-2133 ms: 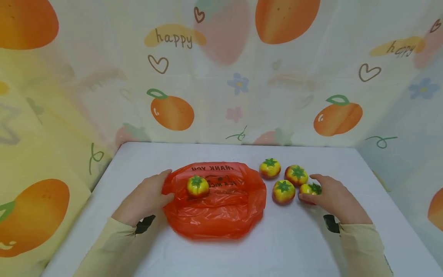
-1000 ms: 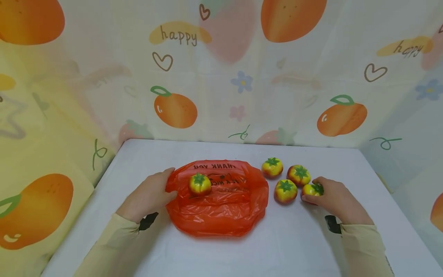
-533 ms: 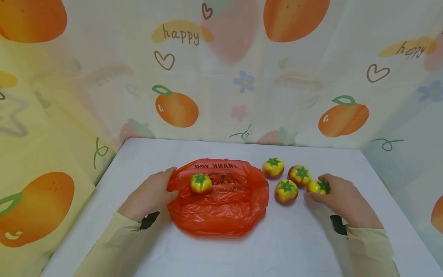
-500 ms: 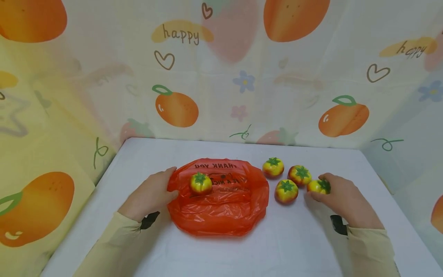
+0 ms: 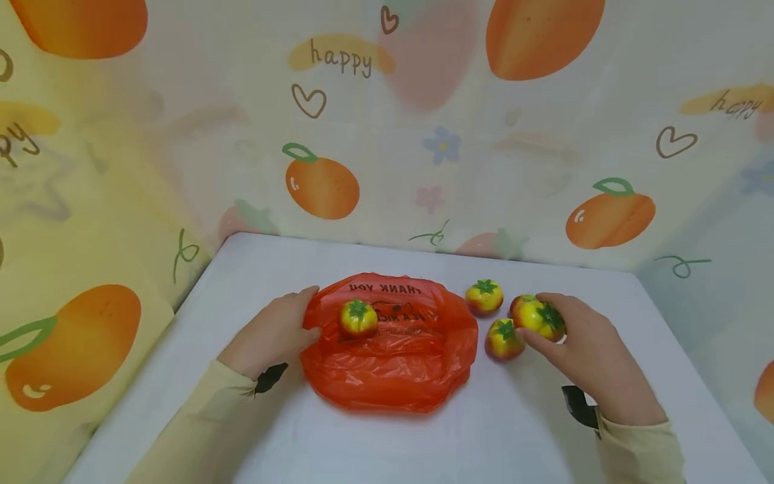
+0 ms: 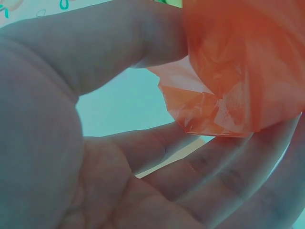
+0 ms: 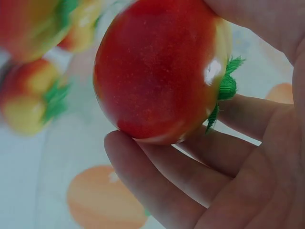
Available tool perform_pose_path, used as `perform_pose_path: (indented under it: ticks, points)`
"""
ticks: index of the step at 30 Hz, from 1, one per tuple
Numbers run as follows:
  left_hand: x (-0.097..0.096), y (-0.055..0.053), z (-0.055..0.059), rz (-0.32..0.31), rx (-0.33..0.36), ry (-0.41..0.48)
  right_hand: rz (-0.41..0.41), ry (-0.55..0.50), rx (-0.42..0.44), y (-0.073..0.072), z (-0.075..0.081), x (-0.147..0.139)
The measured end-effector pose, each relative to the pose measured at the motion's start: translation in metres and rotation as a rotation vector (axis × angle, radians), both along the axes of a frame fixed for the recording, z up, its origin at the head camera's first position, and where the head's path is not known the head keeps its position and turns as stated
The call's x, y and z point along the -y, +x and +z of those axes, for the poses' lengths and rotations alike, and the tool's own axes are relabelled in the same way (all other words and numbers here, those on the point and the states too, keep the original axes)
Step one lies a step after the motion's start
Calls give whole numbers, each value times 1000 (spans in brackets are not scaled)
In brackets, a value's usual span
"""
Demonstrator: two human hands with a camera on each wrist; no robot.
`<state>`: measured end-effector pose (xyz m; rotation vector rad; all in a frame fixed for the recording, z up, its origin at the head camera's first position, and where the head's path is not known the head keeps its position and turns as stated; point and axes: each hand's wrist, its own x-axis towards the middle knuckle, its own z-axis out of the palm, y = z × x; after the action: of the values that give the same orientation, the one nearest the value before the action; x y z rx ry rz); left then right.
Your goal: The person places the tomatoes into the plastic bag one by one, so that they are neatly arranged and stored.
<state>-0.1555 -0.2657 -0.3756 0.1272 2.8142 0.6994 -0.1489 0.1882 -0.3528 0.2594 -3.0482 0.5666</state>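
Note:
A red plastic bag point(image 5: 393, 376) with dark mirrored lettering lies on the white table. On top of it sits a tomato-like red-and-yellow toy fruit point(image 5: 359, 318) with green leaves. My left hand point(image 5: 275, 331) touches the bag's left edge, its thumb and fingers spread wide apart. Film covers the thumb tip in the left wrist view. My right hand point(image 5: 583, 346) holds a similar toy fruit point(image 7: 157, 71) between thumb and fingers, leaves toward the palm. In the head view this fruit overlaps another one point(image 5: 520, 306) behind it.
Two more toy fruits stand right of the bag: a rear fruit point(image 5: 484, 298) and a front fruit point(image 5: 504, 341), the latter close to my right thumb. A cloth backdrop point(image 5: 387, 154) printed with oranges rises behind the table point(image 5: 411, 450).
My right hand has gripped the rightmost toy fruit, lifted it, and moved it left over its neighbour. My left hand stays at the bag's edge. The head view has shifted and tilted slightly.

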Motion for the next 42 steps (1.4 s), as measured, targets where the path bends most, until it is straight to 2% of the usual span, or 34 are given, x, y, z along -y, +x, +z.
perform_pose_path:
  ticks: [3, 8, 13, 20, 25, 31, 42]
  points:
    - [-2, -2, 2, 10, 8, -4, 33, -29, -47, 0, 12, 16]
    - [-1, -2, 3, 11, 4, -10, 105, -65, -78, -3, 33, 49]
    - [-1, -1, 2, 5, 2, -12, 199, -71, -107, -8, 41, 87]
    - [1, -2, 2, 13, -12, -6, 303, -73, -44, -12, 28, 144]
    - [1, 0, 1, 9, -23, -9, 344, -85, -4, -16, 12, 166]
    - [-2, 0, 2, 17, -30, -14, 327, -80, 18, -24, -6, 171]
    - [-1, 4, 4, 37, -14, -11, 307, -72, 75, -39, -25, 173]
